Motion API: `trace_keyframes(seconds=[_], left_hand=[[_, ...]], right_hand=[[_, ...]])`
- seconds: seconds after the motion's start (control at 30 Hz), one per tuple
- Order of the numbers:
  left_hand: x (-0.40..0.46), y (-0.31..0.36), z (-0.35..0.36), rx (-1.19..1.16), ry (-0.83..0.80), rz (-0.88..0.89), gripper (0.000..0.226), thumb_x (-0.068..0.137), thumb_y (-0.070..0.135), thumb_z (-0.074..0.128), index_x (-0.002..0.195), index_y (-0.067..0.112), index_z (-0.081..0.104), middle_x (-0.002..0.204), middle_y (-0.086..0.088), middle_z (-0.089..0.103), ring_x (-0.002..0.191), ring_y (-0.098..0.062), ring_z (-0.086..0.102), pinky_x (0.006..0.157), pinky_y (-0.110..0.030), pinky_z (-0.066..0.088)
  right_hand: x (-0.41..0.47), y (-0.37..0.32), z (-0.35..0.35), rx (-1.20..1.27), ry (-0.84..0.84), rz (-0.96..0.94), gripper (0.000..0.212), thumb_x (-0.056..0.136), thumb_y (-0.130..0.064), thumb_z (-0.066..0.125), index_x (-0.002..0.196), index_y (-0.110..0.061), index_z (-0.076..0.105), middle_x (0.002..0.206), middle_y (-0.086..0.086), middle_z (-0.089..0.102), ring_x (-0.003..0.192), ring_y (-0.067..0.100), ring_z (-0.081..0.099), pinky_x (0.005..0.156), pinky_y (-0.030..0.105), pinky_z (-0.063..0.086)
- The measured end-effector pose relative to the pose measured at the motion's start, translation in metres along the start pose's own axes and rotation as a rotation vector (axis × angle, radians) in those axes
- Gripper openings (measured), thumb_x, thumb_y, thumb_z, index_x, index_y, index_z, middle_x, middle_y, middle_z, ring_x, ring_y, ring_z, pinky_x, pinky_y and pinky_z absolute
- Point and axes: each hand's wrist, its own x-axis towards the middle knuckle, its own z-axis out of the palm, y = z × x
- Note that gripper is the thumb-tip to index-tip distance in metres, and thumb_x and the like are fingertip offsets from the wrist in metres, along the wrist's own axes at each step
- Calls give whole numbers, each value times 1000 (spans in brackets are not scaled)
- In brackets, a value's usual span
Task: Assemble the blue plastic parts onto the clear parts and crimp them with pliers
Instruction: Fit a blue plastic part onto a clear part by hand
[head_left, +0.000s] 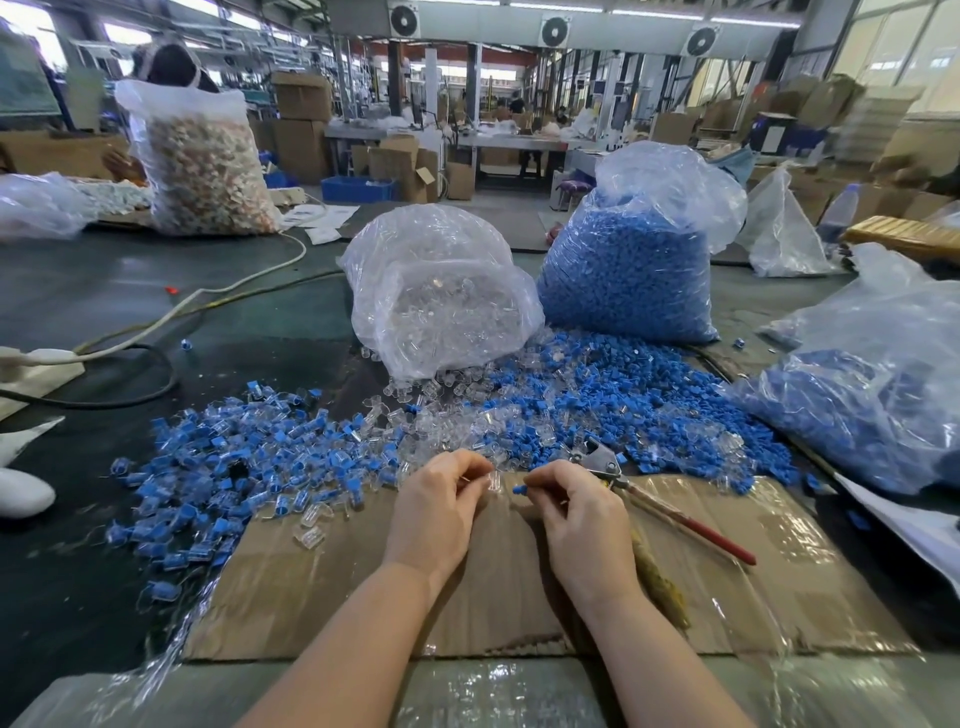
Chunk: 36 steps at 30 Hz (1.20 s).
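My left hand (441, 499) pinches a small clear part (494, 480) above the cardboard sheet (753, 587). Close to its right, my right hand (574, 512) pinches a small blue part (518, 489), a short gap from the clear one. The pliers (670, 512), with a metal head and red handles, lie on the cardboard just right of my right hand. Loose blue parts (613, 410) and loose clear parts (441, 421) are heaped beyond my hands. A pile of assembled blue-and-clear pieces (234, 467) spreads to the left.
A clear bag of clear parts (441, 291) and a tall bag of blue parts (628, 265) stand behind the heaps. Another bag of blue parts (872, 405) lies at the right. White and black cables (156, 322) cross the dark table at left. A bag of pale parts (202, 161) stands far left.
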Motion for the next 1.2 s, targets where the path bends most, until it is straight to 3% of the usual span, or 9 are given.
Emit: trace_keyframes(seconds=[0.3,0.4,0.5,0.73,0.97,1.2], left_hand=[[0,0,0,-56,-35,-50,12,92,17,55,88,28,56,77,11,62,74,0,59,66,-7,45],[0,-1,0,-74,-73,-42,12,90,17,58,89,29,57,78,13,63,75,3,59,69,-6,44],[1,-2,-1,-111,-113,-33,17,87,13,63,90,29,59,84,12,65,81,0,61,77,-15,49],[-1,-1,-2,-199,-152,-53,26,81,11,69,78,34,59,78,12,67,73,3,63,75,-16,52],[-1,0,-4,-199,-187,-59,19,84,14,67,80,32,60,81,10,67,77,0,63,78,-20,52],[0,0,-5,-216,-172,-62,13,87,11,63,89,24,62,81,12,66,74,8,61,72,-8,47]], right_hand=[[-1,-1,1,33,12,-53,7,86,-10,64,89,-16,68,84,-8,66,81,7,58,77,24,48],[-1,-1,1,44,20,-70,6,85,-10,66,88,-15,68,83,-8,66,80,7,59,76,23,48],[-1,-1,1,29,19,-88,5,84,-10,67,86,-15,68,82,-7,66,78,7,58,75,21,46],[-3,-3,2,-78,13,-144,6,79,-9,69,80,-14,66,78,-4,65,74,13,57,68,16,37],[-4,-3,1,-83,-41,-161,8,83,-19,68,90,-14,68,86,-4,67,81,12,59,75,25,46],[-4,-4,0,-67,-14,-175,15,78,-13,72,92,-14,68,85,-7,60,78,11,55,72,26,48]])
